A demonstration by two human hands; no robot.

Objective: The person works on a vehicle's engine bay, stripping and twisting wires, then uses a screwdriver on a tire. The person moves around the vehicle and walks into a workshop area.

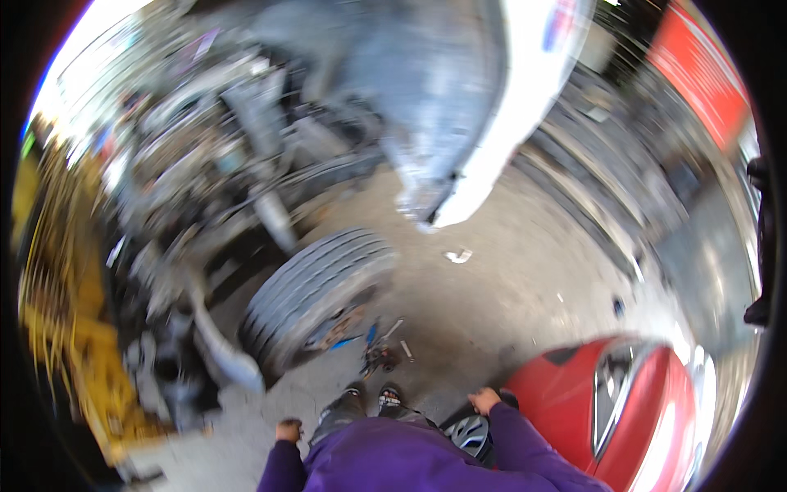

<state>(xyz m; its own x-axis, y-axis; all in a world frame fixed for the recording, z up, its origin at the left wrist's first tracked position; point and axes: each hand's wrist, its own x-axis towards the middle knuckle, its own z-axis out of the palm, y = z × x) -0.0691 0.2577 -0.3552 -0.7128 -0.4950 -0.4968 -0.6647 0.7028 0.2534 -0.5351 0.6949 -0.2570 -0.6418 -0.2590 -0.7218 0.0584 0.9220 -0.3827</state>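
Observation:
My left hand [288, 430] hangs low at my left side, its fingers curled. A small dark bit shows at the fingers, too blurred to name. My right hand [485, 400] is raised at my right side with the fingers closed; whatever may be inside is hidden. It appears nearest to the red car [557, 381], whose silver-spoked wheel [469, 435] shows below the hand; I cannot tell whether they touch. Ahead of my feet, several tools [379, 354] lie on the floor beside a large truck tyre [316, 283]. Neither hand reaches them.
A stripped vehicle chassis [262, 156] with metal parts fills the left, beside a yellow frame [78, 361]. A large white and grey body panel [484, 131] hangs down ahead. Long metal beams [586, 176] lie at the right. A white scrap [458, 256] is on the concrete floor [492, 287].

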